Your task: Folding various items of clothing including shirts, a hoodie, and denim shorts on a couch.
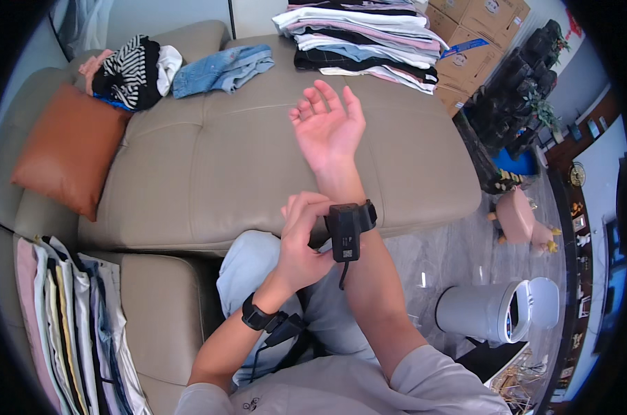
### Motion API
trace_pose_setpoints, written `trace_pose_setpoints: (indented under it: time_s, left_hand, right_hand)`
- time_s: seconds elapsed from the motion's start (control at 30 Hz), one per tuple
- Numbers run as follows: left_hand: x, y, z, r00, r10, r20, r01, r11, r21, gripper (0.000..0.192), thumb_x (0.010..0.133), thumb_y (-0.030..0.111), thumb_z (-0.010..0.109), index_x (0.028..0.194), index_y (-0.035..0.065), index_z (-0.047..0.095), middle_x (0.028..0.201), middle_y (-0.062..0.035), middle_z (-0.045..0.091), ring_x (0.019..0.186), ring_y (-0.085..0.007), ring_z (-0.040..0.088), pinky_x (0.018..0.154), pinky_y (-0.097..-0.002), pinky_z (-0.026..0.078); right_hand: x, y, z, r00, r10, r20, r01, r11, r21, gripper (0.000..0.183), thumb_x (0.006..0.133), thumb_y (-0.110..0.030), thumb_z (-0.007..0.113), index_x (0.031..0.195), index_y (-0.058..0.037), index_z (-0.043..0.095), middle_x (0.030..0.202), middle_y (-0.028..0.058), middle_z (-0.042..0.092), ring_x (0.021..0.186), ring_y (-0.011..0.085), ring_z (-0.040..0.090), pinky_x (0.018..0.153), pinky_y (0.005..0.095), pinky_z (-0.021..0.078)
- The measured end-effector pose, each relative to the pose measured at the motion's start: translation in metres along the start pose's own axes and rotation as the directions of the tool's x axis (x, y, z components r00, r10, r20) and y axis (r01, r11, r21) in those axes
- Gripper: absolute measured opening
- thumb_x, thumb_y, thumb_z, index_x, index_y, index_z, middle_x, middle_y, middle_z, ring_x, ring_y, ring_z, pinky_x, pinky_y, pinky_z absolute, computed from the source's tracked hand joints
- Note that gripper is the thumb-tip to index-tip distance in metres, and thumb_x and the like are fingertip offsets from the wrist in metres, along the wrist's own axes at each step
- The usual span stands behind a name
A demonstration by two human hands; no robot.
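My left hand [305, 241] grips a black box-shaped device [344, 232] on my right wrist, its fingers curled around the side of it. A black strap [368, 215] holds that device to the wrist, and a short cable hangs from its lower end. Palm up and with fingers apart, my right hand [331, 127] is raised over the seat of a beige leather sofa [241, 171] and holds nothing. Around my left wrist is a second black strap [256, 314] with a similar device [286, 329] and cable.
Stacked folded clothes [365, 46] lie at the sofa's far end, near folded jeans [223, 70] and a striped garment [132, 72]. A brown cushion [72, 150] rests at left, above upright folded clothes [77, 321]. Right: a trash bin [471, 311], a pink animal-shaped stool [515, 215] and cardboard boxes [464, 62].
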State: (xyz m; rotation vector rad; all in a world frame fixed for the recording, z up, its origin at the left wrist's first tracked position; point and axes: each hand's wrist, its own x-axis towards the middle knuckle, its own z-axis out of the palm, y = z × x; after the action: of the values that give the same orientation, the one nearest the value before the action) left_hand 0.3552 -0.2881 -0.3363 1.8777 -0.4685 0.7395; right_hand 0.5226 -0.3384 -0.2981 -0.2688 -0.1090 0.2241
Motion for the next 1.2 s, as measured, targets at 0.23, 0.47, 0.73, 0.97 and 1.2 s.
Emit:
trace_pose_setpoints:
  time_s: [0.23,0.47,0.73,0.97,1.2]
  left_hand:
    - [-0.001,-0.012,0.005,0.998,-0.059,0.004,0.059,0.992,-0.110,0.053,0.066,0.017,0.091,0.109,0.0031,0.062,0.105,-0.0096,0.057,0.100,-0.0252,0.053,0.090,-0.0333,0.042]
    - [-0.004,-0.011,0.001,0.999,0.004,0.048,0.003,0.990,-0.140,0.054,0.067,0.019,0.090,0.111,0.0042,0.063,0.106,-0.0085,0.058,0.100,-0.0260,0.054,0.090,-0.0344,0.042]
    - [-0.002,0.002,0.006,0.996,0.084,0.022,-0.080,0.988,-0.129,0.051,0.066,0.019,0.089,0.109,0.0060,0.065,0.105,-0.0083,0.058,0.096,-0.0278,0.053,0.085,-0.0367,0.042]
    - [0.002,0.008,0.006,0.995,0.052,0.090,-0.036,0.984,-0.176,0.044,0.062,0.003,0.077,0.103,0.0058,0.061,0.102,-0.0047,0.055,0.094,-0.0251,0.049,0.086,-0.0357,0.035]
    - [0.008,0.006,0.002,0.995,0.004,0.104,0.037,0.919,-0.392,0.049,0.066,0.008,0.086,0.108,0.0035,0.062,0.105,-0.0085,0.057,0.099,-0.0268,0.057,0.087,-0.0351,0.047]
  right_hand:
    - [-0.011,0.002,-0.009,0.975,-0.185,0.125,0.219,0.901,-0.375,0.043,0.100,-0.042,0.050,0.111,-0.0016,0.056,0.092,0.0143,0.062,0.078,0.0217,0.054,0.077,0.0338,0.0422]
    - [-0.018,-0.017,0.001,0.996,0.086,-0.024,-0.077,0.964,0.254,0.041,0.102,-0.041,0.044,0.106,-0.0009,0.055,0.087,0.0093,0.055,0.071,0.0192,0.047,0.077,0.0360,0.0410]
    - [-0.026,-0.030,0.007,0.993,-0.098,0.065,0.075,0.952,0.296,0.045,0.101,-0.046,0.045,0.105,-0.0014,0.054,0.080,0.0084,0.052,0.069,0.0189,0.042,0.075,0.0374,0.0385]
    - [-0.032,-0.027,0.006,0.951,-0.307,0.040,0.309,0.945,-0.106,0.054,0.100,-0.054,0.042,0.107,-0.0013,0.052,0.074,0.0123,0.055,0.062,0.0217,0.043,0.072,0.0410,0.0419]
    - [-0.029,-0.044,0.018,0.952,-0.265,0.151,0.229,0.948,0.221,0.053,0.101,-0.050,0.035,0.108,0.0001,0.053,0.075,0.0059,0.047,0.064,0.0175,0.042,0.072,0.0371,0.0352]
